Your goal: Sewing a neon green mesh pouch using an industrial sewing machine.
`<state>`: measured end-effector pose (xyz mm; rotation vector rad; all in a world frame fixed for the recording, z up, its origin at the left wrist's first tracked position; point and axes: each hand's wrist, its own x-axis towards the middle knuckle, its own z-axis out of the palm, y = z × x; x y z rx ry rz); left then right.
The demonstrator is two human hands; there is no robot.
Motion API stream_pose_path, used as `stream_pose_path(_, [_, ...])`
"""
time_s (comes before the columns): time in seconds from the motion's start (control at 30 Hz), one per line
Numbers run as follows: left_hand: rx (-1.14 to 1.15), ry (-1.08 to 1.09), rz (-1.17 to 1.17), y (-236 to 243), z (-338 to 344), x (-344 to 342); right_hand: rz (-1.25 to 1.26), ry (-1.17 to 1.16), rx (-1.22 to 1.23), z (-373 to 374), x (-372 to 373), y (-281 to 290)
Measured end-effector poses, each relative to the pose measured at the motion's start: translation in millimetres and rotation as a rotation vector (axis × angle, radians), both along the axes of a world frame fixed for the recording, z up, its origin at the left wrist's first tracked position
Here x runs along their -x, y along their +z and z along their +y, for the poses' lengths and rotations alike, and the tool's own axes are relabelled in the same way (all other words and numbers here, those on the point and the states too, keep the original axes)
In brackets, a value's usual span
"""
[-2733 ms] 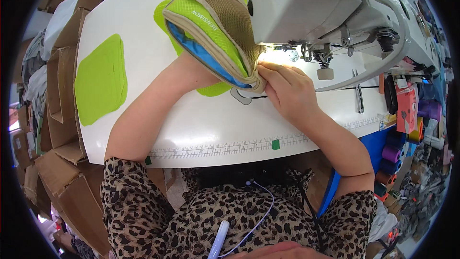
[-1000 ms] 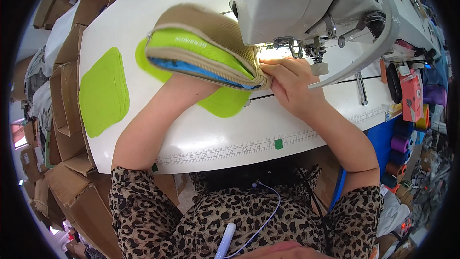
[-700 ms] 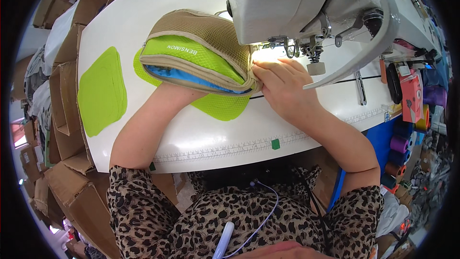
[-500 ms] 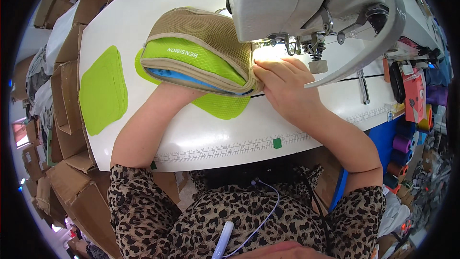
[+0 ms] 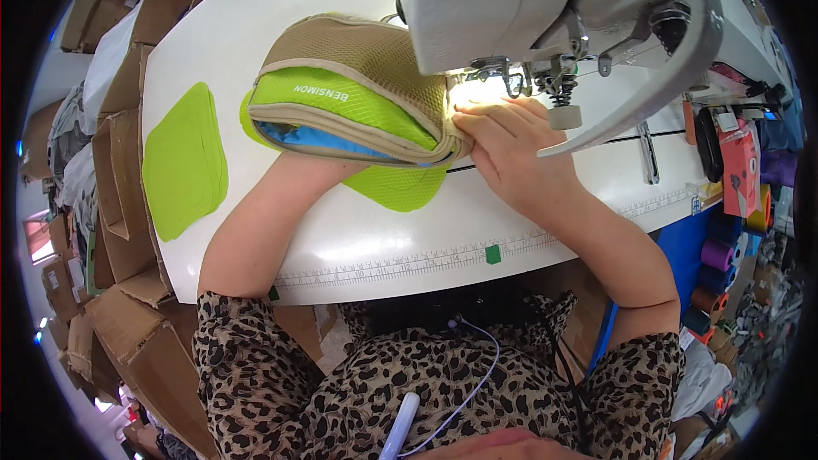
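Observation:
A pouch (image 5: 341,106) of tan mesh and bright green fabric lies on its side under the head of a white sewing machine (image 5: 490,0). Its tan-bound opening faces me and shows blue lining (image 5: 328,140). My left hand (image 5: 328,167) reaches in beneath the pouch's near edge; its fingers are hidden, so their grip cannot be told. At the pouch's right end, beside the brightly lit needle area, the curled fingers of my right hand (image 5: 521,146) pinch the bound edge. Glare and the machine head hide the stitching point.
Flat green fabric pieces (image 5: 186,162) lie at the left, and another green piece (image 5: 396,187) is under the pouch. A ruler strip (image 5: 409,262) runs along the table's near edge. Metal tweezers (image 5: 650,153) lie at right, with thread spools (image 5: 716,254) beyond. Cardboard boxes (image 5: 141,349) stand at left.
The pouch's opening has widened a little, with more blue lining showing. Its right end and my right hand have shifted very slightly to the right. My left arm has barely moved.

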<state>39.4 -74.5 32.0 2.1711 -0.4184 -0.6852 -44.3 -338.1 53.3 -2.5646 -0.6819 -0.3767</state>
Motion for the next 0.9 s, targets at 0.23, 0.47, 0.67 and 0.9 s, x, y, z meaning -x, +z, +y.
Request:
stream_pose_path(0.23, [-0.038, 0.013, -0.028, 3, -15, 6, 0.055, -0.025, -0.004, 4, 1, -3])
stream_pose_path(0.47, [-0.069, -0.066, -0.055, 13, -8, 16, 0.038, -0.093, -0.003, -5, 0, -3])
stream_pose_path(0.67, [-0.079, -0.150, -0.088, 20, -21, 16, 0.066, -0.042, 0.005, -4, -3, -8])
stream_pose_path(0.9, [-0.108, -0.156, -0.125, 29, -22, 19, 0.006, -0.037, -0.037, -3, -4, -9])
